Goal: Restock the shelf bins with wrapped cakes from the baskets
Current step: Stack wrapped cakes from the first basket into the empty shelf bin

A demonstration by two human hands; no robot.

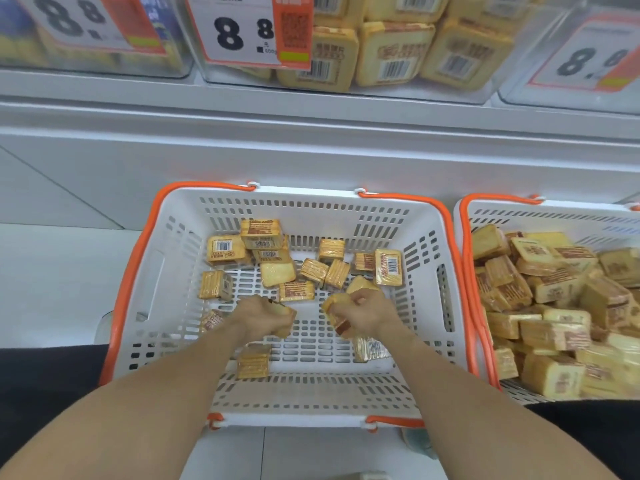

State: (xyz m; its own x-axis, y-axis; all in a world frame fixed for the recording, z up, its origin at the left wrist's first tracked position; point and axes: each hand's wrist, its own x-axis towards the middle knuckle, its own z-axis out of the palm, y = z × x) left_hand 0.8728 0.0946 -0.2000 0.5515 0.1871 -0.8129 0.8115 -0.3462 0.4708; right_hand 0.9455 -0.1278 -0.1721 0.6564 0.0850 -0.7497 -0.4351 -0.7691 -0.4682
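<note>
Head view: both hands reach down into the near white basket (173, 271) with orange handles, which stands on the floor below the shelf. The left hand (263, 315) has its fingers curled round a wrapped cake (285, 315). The right hand (363, 315) has its fingers curled round a second cake (334, 306). Loose wrapped cakes (263, 237) lie scattered over the basket bottom, mostly far side. A second basket (485, 216) at right is heaped full. The clear shelf bin (467, 95) above holds stacked cakes behind a price tag (239, 32).
</note>
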